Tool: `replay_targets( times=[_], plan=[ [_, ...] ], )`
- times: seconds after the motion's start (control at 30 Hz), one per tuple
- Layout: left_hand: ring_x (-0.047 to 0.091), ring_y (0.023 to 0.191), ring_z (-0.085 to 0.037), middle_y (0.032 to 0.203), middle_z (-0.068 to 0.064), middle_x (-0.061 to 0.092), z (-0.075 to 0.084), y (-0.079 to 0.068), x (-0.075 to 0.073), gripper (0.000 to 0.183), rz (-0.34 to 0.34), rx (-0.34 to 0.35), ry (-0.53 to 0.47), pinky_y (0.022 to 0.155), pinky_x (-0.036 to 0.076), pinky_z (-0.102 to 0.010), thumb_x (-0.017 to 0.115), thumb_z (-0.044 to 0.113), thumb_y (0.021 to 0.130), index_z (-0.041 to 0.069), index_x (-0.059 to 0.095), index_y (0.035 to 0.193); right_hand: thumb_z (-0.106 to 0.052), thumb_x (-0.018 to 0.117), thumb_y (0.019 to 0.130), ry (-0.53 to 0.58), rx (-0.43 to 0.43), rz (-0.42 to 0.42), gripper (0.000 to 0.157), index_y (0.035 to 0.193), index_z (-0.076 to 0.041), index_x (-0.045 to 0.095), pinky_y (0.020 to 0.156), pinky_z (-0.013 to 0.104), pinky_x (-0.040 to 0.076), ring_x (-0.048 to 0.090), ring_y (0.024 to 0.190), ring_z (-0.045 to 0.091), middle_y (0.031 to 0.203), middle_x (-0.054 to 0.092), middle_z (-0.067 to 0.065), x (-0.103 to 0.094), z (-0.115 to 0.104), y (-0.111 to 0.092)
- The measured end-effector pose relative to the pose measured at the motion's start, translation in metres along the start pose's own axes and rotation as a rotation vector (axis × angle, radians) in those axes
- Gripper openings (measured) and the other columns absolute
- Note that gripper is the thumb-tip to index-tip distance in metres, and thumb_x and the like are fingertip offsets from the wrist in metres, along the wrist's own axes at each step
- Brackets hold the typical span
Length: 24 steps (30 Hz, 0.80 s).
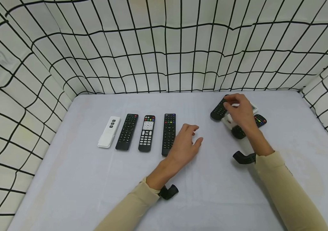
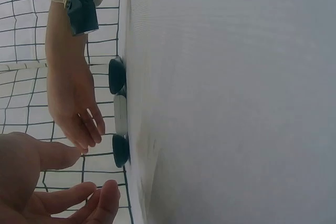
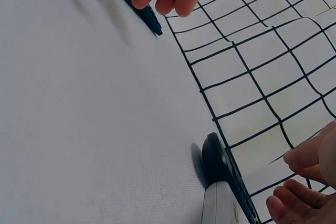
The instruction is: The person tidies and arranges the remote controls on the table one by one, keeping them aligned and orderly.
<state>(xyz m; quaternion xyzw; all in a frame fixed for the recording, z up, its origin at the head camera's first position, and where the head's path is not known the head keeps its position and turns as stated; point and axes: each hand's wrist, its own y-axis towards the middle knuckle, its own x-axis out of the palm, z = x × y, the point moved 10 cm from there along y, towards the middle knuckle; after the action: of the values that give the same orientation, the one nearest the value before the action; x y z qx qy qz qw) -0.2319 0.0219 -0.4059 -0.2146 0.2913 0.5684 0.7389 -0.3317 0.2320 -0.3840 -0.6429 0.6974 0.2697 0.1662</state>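
Toward the right end of the white-covered counter [image 1: 198,192], we see a small cluster of remotes with the right hand [image 1: 240,110] over it. Its fingers are bent and hold nothing; in both wrist views we find them apart from the remotes. Under its thumb side lies the slanted black remote [image 1: 218,112], its far end near the fingertips in the head view. Just beside it we see a white piece [image 1: 228,122], partly hidden by the hand; more white [image 1: 254,108] shows on the hand's far side, and we cannot tell whether the two belong together. Partly under the wrist in our head view is another black remote [image 1: 260,120], with coloured buttons at its visible far end.

Nearer the middle, we see the left hand [image 1: 182,144] above the counter, its fingers loosely bent, spread and grasping nothing. From the head camera it covers a lower corner of the long black remote [image 1: 169,131], the last in a row of four. To the left of that one we count a black remote with white keys [image 1: 146,134], a black remote with a red button [image 1: 127,131] and a white remote [image 1: 109,132], set side by side without touching. Both arms wear beige sleeves [image 1: 290,189], and behind the counter we see black netting [image 1: 181,51] before pale walls.
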Motion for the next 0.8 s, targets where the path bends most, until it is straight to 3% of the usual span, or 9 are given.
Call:
replay_targets(
  times=[0.13, 0.37, 0.57, 0.8],
  plan=[
    [0.066, 0.110, -0.022, 0.136, -0.012, 0.058, 0.001, 0.003, 0.003, 0.045, -0.003, -0.015, 0.002, 0.088, 0.057, -0.029, 0.065, 0.022, 0.104, 0.006, 0.056, 0.145, -0.015, 0.058, 0.106, 0.002, 0.037, 0.013, 0.036, 0.136, 0.004, 0.060, 0.113, 0.054, 0.045, 0.054, 0.130, 0.040, 0.142, 0.050, 0.026, -0.003, 0.006, 0.003],
    [0.065, 0.123, -0.025, 0.139, -0.017, 0.055, -0.002, 0.006, 0.014, 0.047, -0.047, -0.058, 0.020, 0.101, 0.057, -0.035, 0.065, 0.021, 0.104, 0.002, 0.054, 0.146, -0.016, 0.059, 0.105, 0.003, 0.109, 0.023, 0.045, 0.144, 0.004, 0.052, 0.116, 0.052, 0.045, 0.050, 0.138, 0.040, 0.149, 0.046, 0.027, -0.004, 0.019, 0.007],
    [0.064, 0.123, -0.027, 0.141, -0.019, 0.055, 0.002, 0.013, 0.018, 0.049, -0.049, -0.056, 0.026, 0.103, 0.056, -0.038, 0.064, 0.021, 0.104, 0.000, 0.053, 0.147, -0.016, 0.059, 0.104, -0.009, 0.138, 0.023, 0.048, 0.146, 0.005, 0.048, 0.117, 0.053, 0.043, 0.047, 0.142, 0.042, 0.152, 0.042, 0.028, -0.008, 0.023, 0.011],
    [0.063, 0.123, -0.028, 0.142, -0.022, 0.055, 0.005, 0.023, 0.023, 0.053, -0.046, -0.065, 0.056, 0.104, 0.055, -0.039, 0.065, 0.023, 0.103, -0.003, 0.051, 0.148, -0.018, 0.061, 0.104, -0.084, 0.179, -0.048, 0.053, 0.151, 0.002, 0.046, 0.119, 0.062, 0.035, 0.043, 0.145, 0.046, 0.155, 0.042, 0.031, -0.005, 0.028, 0.017]
  ],
)
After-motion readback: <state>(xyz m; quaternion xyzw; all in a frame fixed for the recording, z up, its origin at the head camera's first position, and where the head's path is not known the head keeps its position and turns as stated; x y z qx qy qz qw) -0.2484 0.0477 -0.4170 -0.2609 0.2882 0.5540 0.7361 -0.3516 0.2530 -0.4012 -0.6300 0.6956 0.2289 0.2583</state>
